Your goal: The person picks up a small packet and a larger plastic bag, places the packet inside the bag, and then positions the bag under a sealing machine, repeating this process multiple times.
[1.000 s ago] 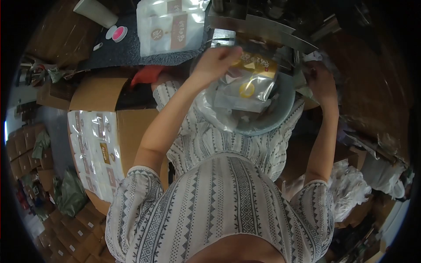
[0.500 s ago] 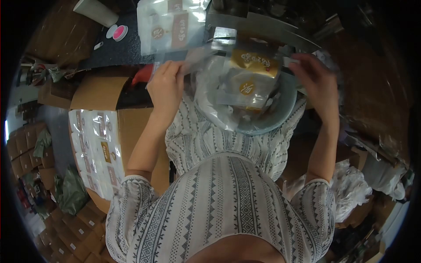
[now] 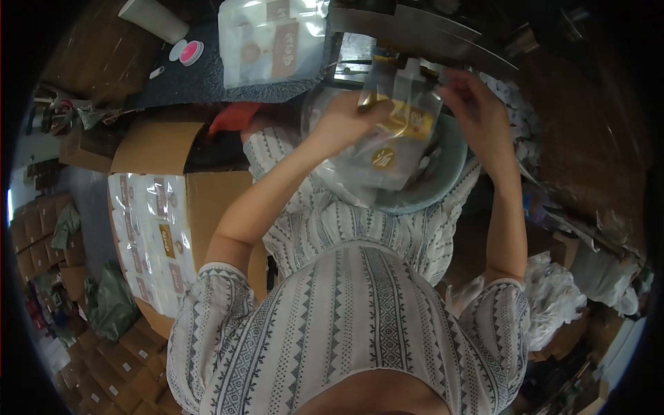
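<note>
A clear plastic pouch (image 3: pixel 404 149) with a gold band and a round gold mark hangs over the blue-grey basin (image 3: pixel 453 166) on my lap. My left hand (image 3: pixel 351 121) is closed on the pouch at its upper left. Close to the upper right corner of the pouch, my right hand (image 3: pixel 474 104) has bent fingers; motion blur hides whether they hold anything. Behind the pouch is a shiny metal part (image 3: pixel 356 52). Clear plastic film lies over the left side of the basin.
White pouches (image 3: pixel 266 45) lie on the dark mat (image 3: pixel 187 86) beside a pink round container (image 3: pixel 191 52) and a white cup (image 3: pixel 153 19). At left, an open carton (image 3: pixel 214 200) holds packed pouches (image 3: pixel 153 232). White plastic scraps (image 3: pixel 557 297) are at right.
My left hand has moved right, from beside the basin onto the pouch. My right hand has shifted slightly up and left. The pouch has tilted and dropped a little.
</note>
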### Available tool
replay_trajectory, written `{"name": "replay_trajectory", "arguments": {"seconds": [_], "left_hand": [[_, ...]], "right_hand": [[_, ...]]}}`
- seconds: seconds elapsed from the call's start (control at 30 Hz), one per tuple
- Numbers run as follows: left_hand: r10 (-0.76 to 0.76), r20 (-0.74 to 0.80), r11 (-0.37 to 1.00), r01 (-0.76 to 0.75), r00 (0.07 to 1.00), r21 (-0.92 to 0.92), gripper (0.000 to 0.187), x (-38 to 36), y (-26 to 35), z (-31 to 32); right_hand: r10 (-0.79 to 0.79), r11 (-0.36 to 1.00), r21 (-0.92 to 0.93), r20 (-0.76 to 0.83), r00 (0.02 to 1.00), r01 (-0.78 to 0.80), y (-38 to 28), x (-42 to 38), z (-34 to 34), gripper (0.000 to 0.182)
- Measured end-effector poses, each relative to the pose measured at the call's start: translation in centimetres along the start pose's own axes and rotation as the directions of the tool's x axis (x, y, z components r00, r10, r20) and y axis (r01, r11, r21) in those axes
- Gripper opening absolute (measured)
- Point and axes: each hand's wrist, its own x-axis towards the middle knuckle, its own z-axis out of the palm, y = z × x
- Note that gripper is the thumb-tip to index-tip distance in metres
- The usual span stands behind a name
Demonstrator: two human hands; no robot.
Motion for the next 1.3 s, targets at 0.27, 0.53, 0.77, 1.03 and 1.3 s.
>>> {"name": "replay_trajectory", "arguments": {"seconds": [0.27, 0.53, 0.77, 1.03, 1.3], "left_hand": [[-0.014, -0.002, 0.892, 0.011, 1.0, -0.453, 0.034, 2.3, -0.5, 0.3], [0.661, -0.306, 0.347, 0.082, 0.686, 0.934, 0.061, 0.6, -8.4, -7.2], [0.592, -0.403, 0.595, -0.041, 0.698, 0.803, 0.019, -4.3, -6.2, -8.0], [0.707, -0.349, 0.616, -0.294, 0.614, 0.73, 0.009, -6.4, -0.2, -3.4], [0.547, -0.062, 0.775, -0.477, 0.835, 0.414, 0.011, -3.8, -1.4, -0.5]], "right_hand": [[0.277, 0.593, -0.744, -0.171, 0.945, -0.309, 5.0, -1.1, -4.1, 0.023], [0.26, 0.791, -0.553, -0.081, 0.962, -0.26, 8.1, -0.2, -4.2, 0.023], [0.034, 0.851, -0.52, -0.088, 0.996, -0.075, 8.4, -0.8, -5.4, 0.022], [-0.255, 0.96, -0.098, 0.073, 0.964, 0.261, -3.4, -0.9, 1.4, 0.017], [-0.129, 0.991, 0.048, 0.18, 0.975, 0.122, -1.1, -0.1, 1.3, 0.02]]}}
